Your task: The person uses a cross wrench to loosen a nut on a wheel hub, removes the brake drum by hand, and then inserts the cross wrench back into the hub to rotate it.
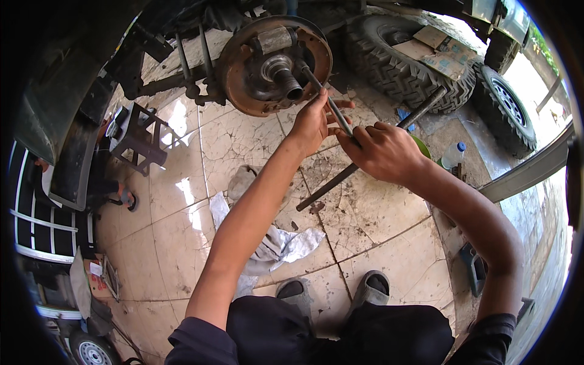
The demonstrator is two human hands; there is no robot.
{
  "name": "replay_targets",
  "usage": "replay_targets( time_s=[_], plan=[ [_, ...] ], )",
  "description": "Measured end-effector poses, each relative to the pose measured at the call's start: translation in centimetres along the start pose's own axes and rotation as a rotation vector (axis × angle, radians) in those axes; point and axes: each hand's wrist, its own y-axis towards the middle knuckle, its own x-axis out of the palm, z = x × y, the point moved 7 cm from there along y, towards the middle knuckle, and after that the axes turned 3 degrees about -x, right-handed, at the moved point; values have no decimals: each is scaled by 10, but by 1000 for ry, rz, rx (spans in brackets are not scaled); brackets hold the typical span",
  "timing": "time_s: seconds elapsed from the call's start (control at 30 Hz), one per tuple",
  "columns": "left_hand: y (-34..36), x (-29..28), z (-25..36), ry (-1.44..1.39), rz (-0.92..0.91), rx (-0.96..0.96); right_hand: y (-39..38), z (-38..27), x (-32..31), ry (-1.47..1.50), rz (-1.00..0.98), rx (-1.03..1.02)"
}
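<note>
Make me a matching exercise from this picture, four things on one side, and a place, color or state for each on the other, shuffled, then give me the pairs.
Column one
1. Left hand
2. Right hand
3. Plastic bottle
4. Big chunky-treaded tire

Column two
A. Has cardboard lying on it
B. Curled over the lower end of the metal shaft
C. Has a blue cap
D. Fingers extended beside the shaft, nearer the hub

Pairs: 1-D, 2-B, 3-C, 4-A
</note>
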Motion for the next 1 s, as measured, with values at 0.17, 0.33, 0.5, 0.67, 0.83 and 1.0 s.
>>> replay_targets(
  time_s=[0.17,0.33,0.5,0.67,0.83,1.0],
  plan=[
    [-79,21,-69,355,-448,-527,-7,15,9,98,-111,49],
    [-128,-7,-67,161,-356,-555,-22,22,16,213,-99,37],
    [-136,-9,-52,-92,-147,-303,-58,86,29,187,-404,288],
    [-126,-13,-58,-658,115,187,-49,84,21,196,-338,357],
    [-126,10,-42,-1117,-250,253,-55,90,14,241,-250,396],
    [-129,0,-37,-1034,-297,399,-56,91,14,220,-185,447]
  ],
)
